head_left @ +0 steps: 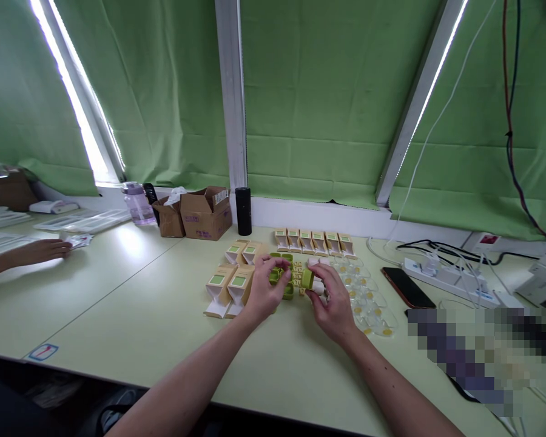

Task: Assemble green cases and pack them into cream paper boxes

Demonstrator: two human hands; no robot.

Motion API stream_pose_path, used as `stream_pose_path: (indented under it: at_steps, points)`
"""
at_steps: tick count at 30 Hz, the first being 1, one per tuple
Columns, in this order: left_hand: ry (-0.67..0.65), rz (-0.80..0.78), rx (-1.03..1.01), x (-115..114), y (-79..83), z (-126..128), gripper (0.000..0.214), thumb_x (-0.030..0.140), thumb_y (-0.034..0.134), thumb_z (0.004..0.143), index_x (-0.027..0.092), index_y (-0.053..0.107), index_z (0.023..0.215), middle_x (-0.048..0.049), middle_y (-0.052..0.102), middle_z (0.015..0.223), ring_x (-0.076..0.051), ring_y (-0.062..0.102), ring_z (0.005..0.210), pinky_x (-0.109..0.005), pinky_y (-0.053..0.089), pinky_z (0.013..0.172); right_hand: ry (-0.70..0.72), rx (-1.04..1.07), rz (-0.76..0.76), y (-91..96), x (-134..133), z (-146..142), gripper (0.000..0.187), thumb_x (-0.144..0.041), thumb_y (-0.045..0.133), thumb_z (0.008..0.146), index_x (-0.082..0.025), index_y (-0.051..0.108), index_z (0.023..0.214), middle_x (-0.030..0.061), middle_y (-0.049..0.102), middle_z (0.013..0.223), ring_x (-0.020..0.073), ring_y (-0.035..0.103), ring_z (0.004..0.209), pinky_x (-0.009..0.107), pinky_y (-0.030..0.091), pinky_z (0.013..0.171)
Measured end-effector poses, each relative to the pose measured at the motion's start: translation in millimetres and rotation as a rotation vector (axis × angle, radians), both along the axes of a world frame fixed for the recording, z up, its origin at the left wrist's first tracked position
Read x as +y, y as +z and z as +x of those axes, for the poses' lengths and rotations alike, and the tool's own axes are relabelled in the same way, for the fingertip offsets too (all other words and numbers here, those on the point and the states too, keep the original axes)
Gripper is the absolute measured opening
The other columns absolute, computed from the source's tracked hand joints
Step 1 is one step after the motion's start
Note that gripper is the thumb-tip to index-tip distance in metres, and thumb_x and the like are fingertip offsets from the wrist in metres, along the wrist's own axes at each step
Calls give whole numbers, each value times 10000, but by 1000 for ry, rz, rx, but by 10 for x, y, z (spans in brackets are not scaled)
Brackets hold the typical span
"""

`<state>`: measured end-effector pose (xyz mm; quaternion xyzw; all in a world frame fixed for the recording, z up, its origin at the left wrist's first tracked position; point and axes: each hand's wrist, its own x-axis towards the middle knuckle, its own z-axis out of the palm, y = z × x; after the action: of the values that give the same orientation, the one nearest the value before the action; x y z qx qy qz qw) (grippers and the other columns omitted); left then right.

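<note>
My right hand (334,300) grips a small green box (307,278) between thumb and fingers, above the table. My left hand (267,286) is beside it, with its thumb and curled fingers apart and nothing visible between them. Under and beyond the left hand stand several green boxes (288,291), partly hidden by the fingers. Small yellowish pieces (297,267) lie in a column between the hands. Opened cardboard cartons (239,282) with green labels stand left of my left hand. Clear plastic pieces with yellow spots (368,294) are spread right of my right hand.
A row of opened cartons (318,238) stands at the back. Behind are brown cardboard boxes (205,215), a black cylinder (243,211) and a bottle (139,203). Rightward lie a phone (408,287) and a power strip (450,280) with cables. Another person's hand (50,249) is at far left.
</note>
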<state>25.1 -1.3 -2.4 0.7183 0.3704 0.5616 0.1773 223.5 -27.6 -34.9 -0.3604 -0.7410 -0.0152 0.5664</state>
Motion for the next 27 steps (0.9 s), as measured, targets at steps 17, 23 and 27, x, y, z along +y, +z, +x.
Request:
stream_pose_path:
  at_steps: [17,23,27]
  points:
    - [-208,212,139,-9,-56,57,453,130,757,830,225,692,1268,-118,726,1214,-342,534,1240,-572,431,1125,-4,-142,168,54,-39,22,359,-119,591,981,-239,608,1320,161,687,1331,304,689,1250,495,628,1014]
    - [-191,205,124,-5,-62,58,443,137,763,815,233,715,1244,-112,741,1187,-338,547,1226,-565,445,1109,-23,-186,190,61,-37,38,376,-130,579,993,-242,645,1346,174,686,1352,320,698,1250,509,640,998]
    - [-181,207,122,-13,-53,62,415,165,764,832,233,723,1240,-114,745,1171,-339,560,1212,-557,458,1089,-33,-204,190,53,-32,36,398,-133,568,999,-243,637,1375,183,671,1375,331,692,1257,518,642,985]
